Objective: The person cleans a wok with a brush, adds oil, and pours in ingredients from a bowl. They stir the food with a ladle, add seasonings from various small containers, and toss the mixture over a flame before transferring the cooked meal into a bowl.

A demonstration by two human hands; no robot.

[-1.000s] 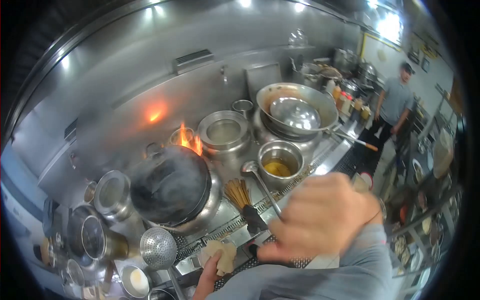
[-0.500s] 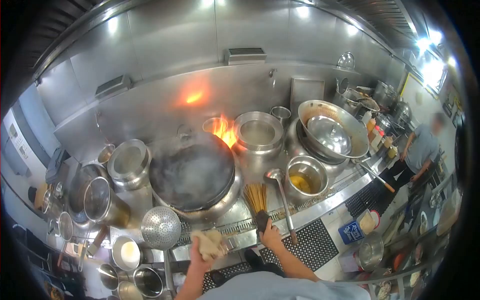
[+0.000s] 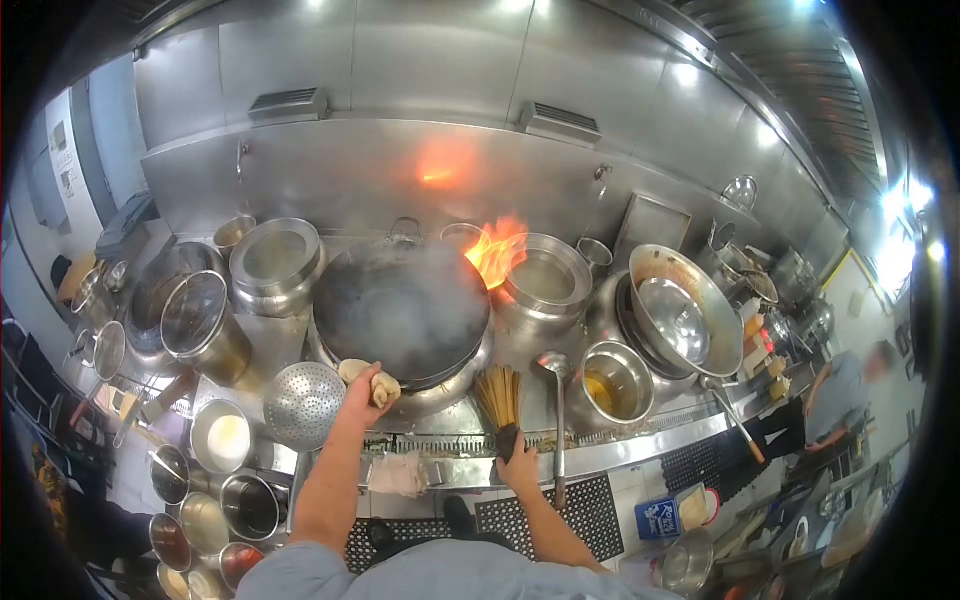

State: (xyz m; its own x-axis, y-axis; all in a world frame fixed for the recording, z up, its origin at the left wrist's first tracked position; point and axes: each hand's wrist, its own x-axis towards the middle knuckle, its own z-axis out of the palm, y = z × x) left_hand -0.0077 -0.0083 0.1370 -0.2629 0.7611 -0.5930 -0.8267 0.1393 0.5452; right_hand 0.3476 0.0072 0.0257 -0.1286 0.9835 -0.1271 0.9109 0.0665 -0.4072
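Beige folded cloth (image 3: 386, 391) is held in the left hand (image 3: 362, 388), whose fingers are bent around it, at the near rim of the black wok (image 3: 400, 312). The right hand (image 3: 517, 470) grips the dark handle of the bamboo brush (image 3: 498, 398), and its bristles point away from the person, just beside the wok's burner on the right. Light smoke hangs over the wok, which sits on the round burner, and orange flames (image 3: 495, 255) rise at its far right edge.

Near the left forearm lies the perforated skimmer (image 3: 303, 405). Between the two forearms, the pale cloth (image 3: 398, 474) hangs over the front edge of the stove. To the right of the brush is the ladle (image 3: 554, 366), and beside it stands the metal pot (image 3: 616, 384) with yellow liquid.

Farther to the right, the large pan (image 3: 728, 335) with a long handle sits tilted, and the domed metal lid (image 3: 674, 318) lies inside it. On the left side stand the tall pot (image 3: 222, 352) with a mesh strainer on top and the small pot (image 3: 222, 437) with white content. At the far right, another person (image 3: 838, 392) stands.
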